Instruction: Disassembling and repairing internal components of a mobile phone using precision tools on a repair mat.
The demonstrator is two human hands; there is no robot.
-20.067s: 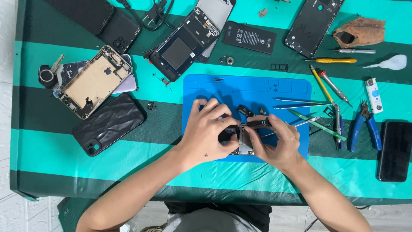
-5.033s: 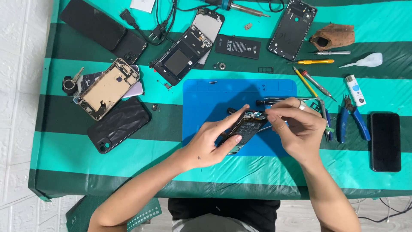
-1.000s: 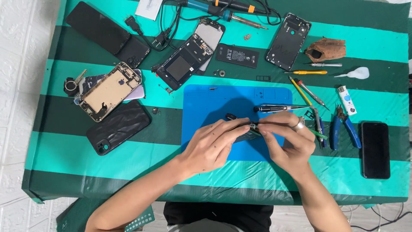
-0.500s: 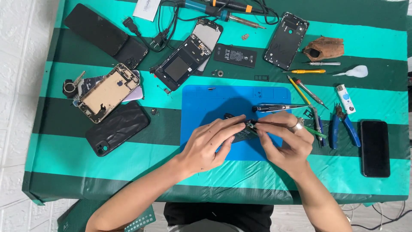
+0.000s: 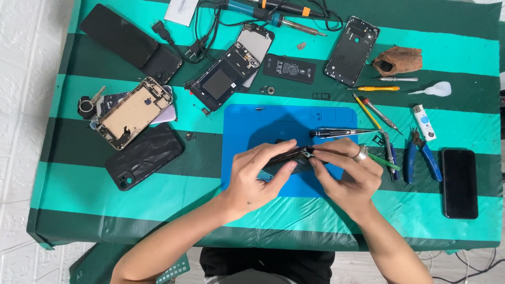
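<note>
My left hand point(image 5: 259, 178) grips a dark, opened phone body point(image 5: 288, 162) over the blue work mat point(image 5: 247, 126), its fingers curled around the phone's near edge. My right hand point(image 5: 348, 176), with a ring on one finger, pinches the phone's right end between thumb and fingertips. The phone is tilted on its edge and mostly hidden by both hands. Black tweezers point(image 5: 339, 133) lie on the mat just behind my right hand.
On the green striped cloth lie a gold phone frame point(image 5: 134, 112), a black phone case point(image 5: 144, 156), an opened phone point(image 5: 227, 78), a battery point(image 5: 289, 68), a back housing point(image 5: 351, 50), a soldering iron point(image 5: 273, 12), screwdrivers point(image 5: 374, 112), blue pliers point(image 5: 421, 156) and a black phone point(image 5: 459, 182).
Both hands keep hold of the phone body over the mat. Over the last second they shifted only slightly, with the phone tipped a little more on edge.
</note>
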